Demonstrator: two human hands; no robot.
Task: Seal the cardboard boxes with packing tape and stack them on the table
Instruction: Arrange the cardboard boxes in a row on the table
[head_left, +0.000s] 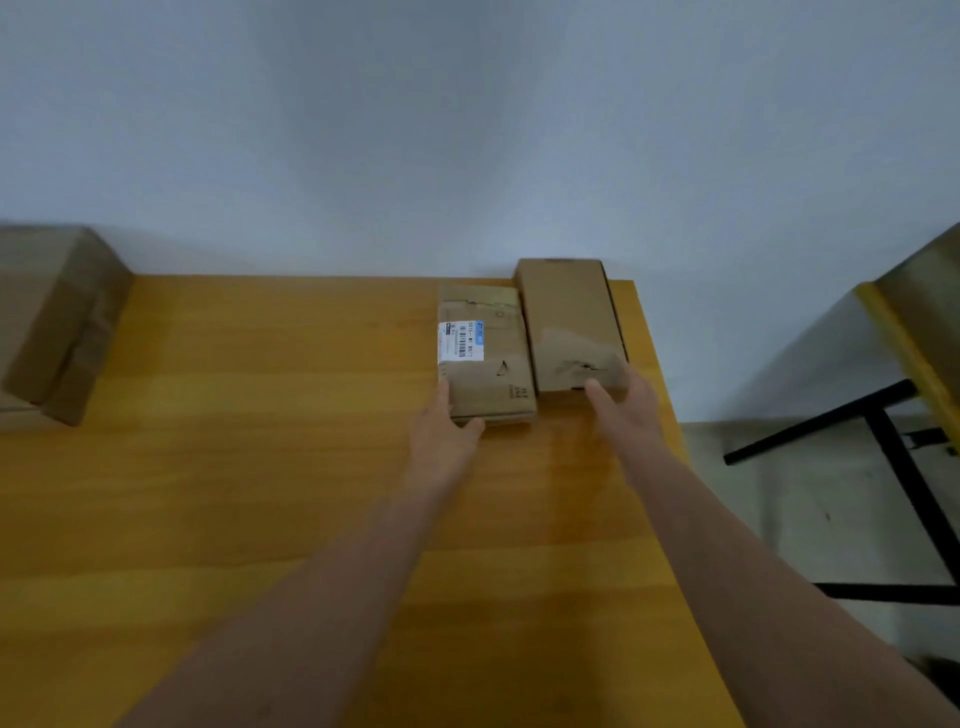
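Two small cardboard boxes lie side by side at the far right corner of the wooden table (260, 493), against the wall. The left box (493, 374) carries a white barcode label with a blue strip. My left hand (447, 431) grips its near left corner, thumb on the front edge and fingers along the left side. The right box (569, 322) is plain and narrower, with a torn patch near its front. My right hand (623, 405) holds its near end, fingers on the right side. No tape roll is visible.
A larger taped cardboard box (57, 322) sits at the table's far left edge. The table's right edge drops to the floor, where a second yellow table (904, 332) with black metal legs (893, 447) stands. A pale wall backs the table.
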